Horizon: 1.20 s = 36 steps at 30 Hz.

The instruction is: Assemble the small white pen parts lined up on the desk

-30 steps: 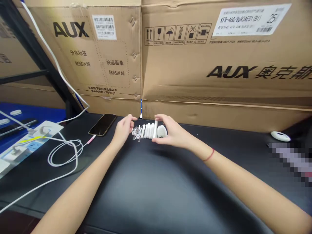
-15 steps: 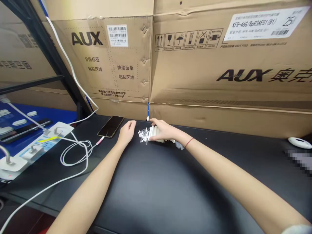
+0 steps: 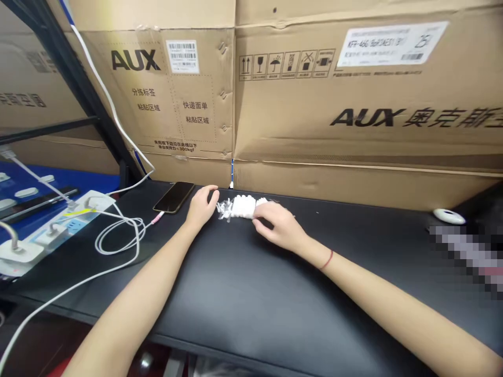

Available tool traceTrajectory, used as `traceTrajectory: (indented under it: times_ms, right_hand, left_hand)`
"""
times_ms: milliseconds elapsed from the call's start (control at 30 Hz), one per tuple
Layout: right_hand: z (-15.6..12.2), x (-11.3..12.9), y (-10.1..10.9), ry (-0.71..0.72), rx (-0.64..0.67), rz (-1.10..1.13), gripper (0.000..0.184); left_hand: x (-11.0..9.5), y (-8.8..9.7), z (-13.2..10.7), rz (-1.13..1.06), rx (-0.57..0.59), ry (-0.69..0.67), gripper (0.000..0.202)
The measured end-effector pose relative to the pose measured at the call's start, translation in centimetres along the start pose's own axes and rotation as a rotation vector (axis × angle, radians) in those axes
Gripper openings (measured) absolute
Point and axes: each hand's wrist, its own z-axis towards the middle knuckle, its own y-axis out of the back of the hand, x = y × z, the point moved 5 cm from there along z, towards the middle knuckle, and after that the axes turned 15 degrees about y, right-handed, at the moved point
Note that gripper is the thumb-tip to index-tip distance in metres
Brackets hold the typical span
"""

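Observation:
A row of short white sticks [image 3: 244, 206], side by side in a bundle, lies on the black table near the cardboard boxes. At its left end is a little heap of small white and clear pieces [image 3: 225, 209]; their kind is too small to tell. My left hand [image 3: 201, 205] rests just left of this heap, thumb and fingers apart, holding nothing visible. Over the right end of the row is my right hand [image 3: 280, 222], fingers bent and thumb apart from them. It hides part of the row, and its fingertips are close to or touching the sticks.
A phone [image 3: 174, 197] with a charging cable [image 3: 135, 225] lies to the left, by a white power strip [image 3: 84, 207]. Large cardboard boxes [image 3: 291, 125] wall off the back. A white oval object [image 3: 449, 216] sits at the far right.
My right hand has shifted right and nearer, off the left end of the sticks, uncovering more of the row. My left hand has spread its thumb from its fingers. The view has shifted slightly.

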Motion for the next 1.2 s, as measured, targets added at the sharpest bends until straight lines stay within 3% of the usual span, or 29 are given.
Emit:
traceTrajectory:
  times_ms: [67, 167, 300, 400, 500, 667, 833, 967, 1100, 1200]
  right_hand:
    - [-2.7, 1.9, 1.4, 0.016, -0.036, -0.043, 0.017]
    - [-6.2, 3.8, 3.0, -0.02, 0.034, -0.067, 0.019]
    - [-8.9, 3.7, 4.8, -0.16, 0.177, -0.186, 0.02]
    - [-9.7, 2.5, 5.5, -0.331, 0.237, -0.242, 0.017]
    - [-9.8, 1.4, 5.5, -0.427, 0.261, -0.239, 0.015]
    - [-9.7, 0.7, 5.5, -0.451, 0.279, -0.209, 0.013]
    - [-9.9, 0.6, 5.7, -0.459, 0.267, -0.183, 0.014]
    - [-10.3, 0.6, 5.9, -0.45, 0.244, -0.177, 0.013]
    - [-10.5, 0.8, 6.2, -0.411, 0.181, -0.188, 0.007]
    - [-10.7, 0.8, 6.2, -0.409, 0.168, -0.157, 0.014]
  left_hand:
    - [-1.8, -0.1, -0.9, 0.046, -0.035, -0.183, 0.028]
    - [-5.0, -0.7, -2.9, 0.148, -0.038, -0.38, 0.028]
    - [-9.6, -2.6, -7.1, 0.295, 0.093, -0.574, 0.033]
    - [-12.7, -4.6, -10.4, 0.385, 0.257, -0.654, 0.034]
    - [-14.6, -6.5, -12.4, 0.445, 0.366, -0.627, 0.033]
    - [-15.4, -8.9, -13.0, 0.475, 0.525, -0.494, 0.03]
    - [-14.7, -8.7, -12.4, 0.346, 0.612, -0.357, 0.033]
    - [-14.6, -7.6, -12.4, 0.239, 0.69, -0.382, 0.035]
    - [-15.1, -6.7, -12.7, 0.17, 0.689, -0.469, 0.032]
    - [-15.4, -6.6, -13.0, 0.146, 0.682, -0.513, 0.031]
